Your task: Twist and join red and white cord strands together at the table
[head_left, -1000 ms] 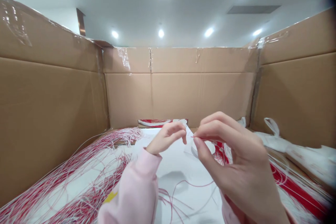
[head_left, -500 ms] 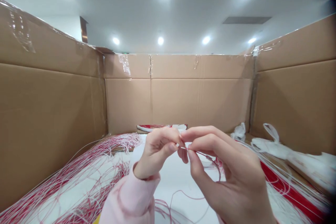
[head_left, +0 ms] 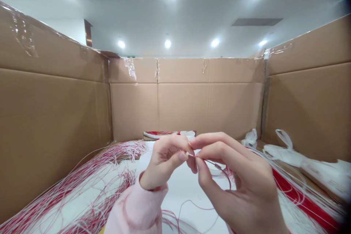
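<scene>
red wire (head_left: 218, 167) is held in the lower centre of the frame. right hand (head_left: 241, 177) is pinching it between thumb and forefinger; left hand (head_left: 164, 159) has thumb and finger pressed together on its pale tip (head_left: 189, 154). at the right edge, one white plastic bag (head_left: 326, 175) shows faint marks, too blurred to read.

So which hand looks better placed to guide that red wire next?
Probably the right hand: it pinches the red wire near the small white piece, with more wire curving back toward its palm. The left hand seems to hold the white piece.
</scene>
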`<state>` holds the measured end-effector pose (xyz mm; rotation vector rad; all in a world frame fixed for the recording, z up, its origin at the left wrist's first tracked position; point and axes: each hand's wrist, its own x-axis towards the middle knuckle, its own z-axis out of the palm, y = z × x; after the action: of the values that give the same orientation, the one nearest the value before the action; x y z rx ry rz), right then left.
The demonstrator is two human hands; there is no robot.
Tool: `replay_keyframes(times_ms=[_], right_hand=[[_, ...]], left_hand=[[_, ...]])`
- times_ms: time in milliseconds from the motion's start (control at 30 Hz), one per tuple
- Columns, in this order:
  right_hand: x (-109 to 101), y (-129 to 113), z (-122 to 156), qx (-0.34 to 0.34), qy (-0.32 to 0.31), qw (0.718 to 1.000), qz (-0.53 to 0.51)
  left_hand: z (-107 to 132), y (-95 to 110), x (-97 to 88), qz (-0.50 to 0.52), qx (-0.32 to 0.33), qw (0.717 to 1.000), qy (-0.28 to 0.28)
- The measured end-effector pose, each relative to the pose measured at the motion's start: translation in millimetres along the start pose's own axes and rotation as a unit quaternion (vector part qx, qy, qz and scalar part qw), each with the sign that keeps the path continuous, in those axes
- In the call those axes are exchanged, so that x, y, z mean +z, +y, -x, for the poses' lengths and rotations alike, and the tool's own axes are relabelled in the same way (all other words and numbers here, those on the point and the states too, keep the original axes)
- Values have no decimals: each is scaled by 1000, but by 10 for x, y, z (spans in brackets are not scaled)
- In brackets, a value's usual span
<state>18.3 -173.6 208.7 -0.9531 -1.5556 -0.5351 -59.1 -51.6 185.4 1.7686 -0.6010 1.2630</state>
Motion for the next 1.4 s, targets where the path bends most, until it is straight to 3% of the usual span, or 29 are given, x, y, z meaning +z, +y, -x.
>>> replay_keyframes(times_ms=[433, 600, 800, 1400], right_hand=[[-13, 7, 15, 1, -5, 1000, -1], [-25, -10, 11, 4, -19, 1000, 4], [-8, 1, 13, 9, -20, 999, -27], [1, 39, 43, 18, -8, 998, -52]], left_hand=[[11, 25, -26, 23, 7, 999, -21], [9, 91, -76, -84, 31, 996, -30], [-11, 206, -140, -223, 101, 968, -47], [-9, 197, -100, -251, 135, 958, -21]])
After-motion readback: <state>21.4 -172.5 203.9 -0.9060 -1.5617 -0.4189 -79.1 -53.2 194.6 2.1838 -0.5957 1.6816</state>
